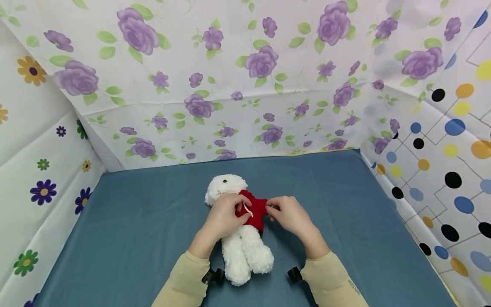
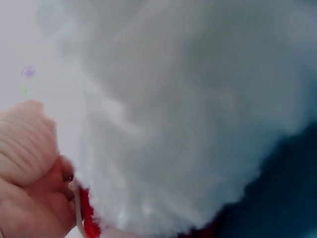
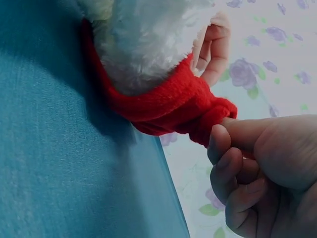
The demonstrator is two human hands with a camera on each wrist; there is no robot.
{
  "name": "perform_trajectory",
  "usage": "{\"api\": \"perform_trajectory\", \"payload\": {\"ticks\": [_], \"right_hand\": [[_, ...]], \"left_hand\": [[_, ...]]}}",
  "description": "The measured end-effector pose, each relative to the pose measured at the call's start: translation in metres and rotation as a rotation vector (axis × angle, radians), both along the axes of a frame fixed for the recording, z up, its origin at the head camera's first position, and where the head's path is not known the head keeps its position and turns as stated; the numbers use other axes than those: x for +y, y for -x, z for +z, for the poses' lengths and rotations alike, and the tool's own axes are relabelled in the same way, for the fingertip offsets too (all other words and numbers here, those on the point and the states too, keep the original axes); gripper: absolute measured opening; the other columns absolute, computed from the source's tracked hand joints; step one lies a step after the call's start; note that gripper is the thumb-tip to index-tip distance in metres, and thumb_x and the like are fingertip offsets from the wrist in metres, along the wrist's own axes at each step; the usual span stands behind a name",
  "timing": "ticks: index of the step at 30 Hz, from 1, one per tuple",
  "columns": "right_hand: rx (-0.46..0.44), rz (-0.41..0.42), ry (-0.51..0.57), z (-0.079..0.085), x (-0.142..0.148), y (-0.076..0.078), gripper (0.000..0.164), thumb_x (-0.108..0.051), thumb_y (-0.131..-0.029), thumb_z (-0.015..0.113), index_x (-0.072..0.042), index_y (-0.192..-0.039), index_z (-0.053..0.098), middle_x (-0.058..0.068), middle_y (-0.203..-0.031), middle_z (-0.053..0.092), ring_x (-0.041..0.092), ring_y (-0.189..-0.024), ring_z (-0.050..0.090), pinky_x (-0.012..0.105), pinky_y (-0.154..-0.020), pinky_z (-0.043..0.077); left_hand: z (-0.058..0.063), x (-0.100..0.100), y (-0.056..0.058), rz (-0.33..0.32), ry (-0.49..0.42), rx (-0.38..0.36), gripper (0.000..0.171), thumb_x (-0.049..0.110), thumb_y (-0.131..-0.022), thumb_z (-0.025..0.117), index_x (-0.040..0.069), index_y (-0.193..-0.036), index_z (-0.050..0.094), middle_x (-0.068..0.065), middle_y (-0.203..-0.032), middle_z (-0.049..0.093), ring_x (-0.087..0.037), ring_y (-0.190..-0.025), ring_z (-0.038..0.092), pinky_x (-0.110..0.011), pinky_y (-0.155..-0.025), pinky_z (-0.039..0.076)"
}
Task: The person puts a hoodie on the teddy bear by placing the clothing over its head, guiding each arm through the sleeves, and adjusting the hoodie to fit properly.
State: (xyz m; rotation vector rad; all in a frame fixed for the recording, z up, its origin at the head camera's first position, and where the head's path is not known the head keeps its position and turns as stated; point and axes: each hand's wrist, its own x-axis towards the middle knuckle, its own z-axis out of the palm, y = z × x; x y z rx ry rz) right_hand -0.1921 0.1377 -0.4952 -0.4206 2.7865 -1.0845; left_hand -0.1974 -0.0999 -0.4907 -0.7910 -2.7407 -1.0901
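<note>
On its back lies a fluffy white plush toy, head away and legs toward me. It wears a red hoodie with a white drawstring at the front. My left hand bends over the chest and grips the red cloth beside the string, hiding the toy's near side and arm. At the other side, my right hand pinches the end of the red sleeve between thumb and forefinger and holds it out from the body. White fur fills most of the left wrist view.
A blue cloth covers the table. Behind it hangs a white sheet with purple roses. Flower-print cloth stands on the left, and dotted cloth on the right. Black wrist cameras sit by both sleeves.
</note>
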Motion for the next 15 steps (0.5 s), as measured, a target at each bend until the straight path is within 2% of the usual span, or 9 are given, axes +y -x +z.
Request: {"api": "perform_trajectory", "payload": {"ticks": [5,9,15], "right_hand": [[0.030,0.019,0.013,0.0006,0.0015,-0.0009,0.007,-0.011,-0.101,0.075,-0.012,-0.103,0.082,-0.004,-0.071,0.069,0.009,-0.057,0.057,0.028,-0.055,0.049],[0.038,0.030,0.012,0.0003,0.0001,-0.0032,0.006,-0.009,-0.097,0.079,-0.011,-0.097,0.084,-0.010,-0.071,0.069,0.007,-0.058,0.059,0.028,-0.057,0.053],[0.111,0.064,-0.019,-0.0025,-0.0070,-0.0038,0.011,-0.008,-0.096,0.077,-0.013,-0.088,0.081,-0.011,-0.063,0.060,0.006,-0.052,0.050,0.026,-0.053,0.047]], "left_hand": [[-0.0022,0.0008,0.0000,0.022,-0.017,-0.018,0.016,0.012,-0.088,0.089,0.015,-0.099,0.078,0.006,-0.073,0.050,-0.014,-0.072,0.047,-0.033,-0.065,0.044],[-0.0035,0.0001,0.0011,0.010,-0.024,-0.023,0.016,0.013,-0.087,0.090,0.016,-0.097,0.077,0.006,-0.074,0.051,-0.014,-0.073,0.048,-0.033,-0.066,0.044],[-0.0029,-0.0019,0.0031,-0.006,-0.026,-0.065,0.020,0.018,-0.086,0.093,0.016,-0.097,0.077,0.006,-0.076,0.053,-0.013,-0.074,0.050,-0.031,-0.066,0.047]]}}
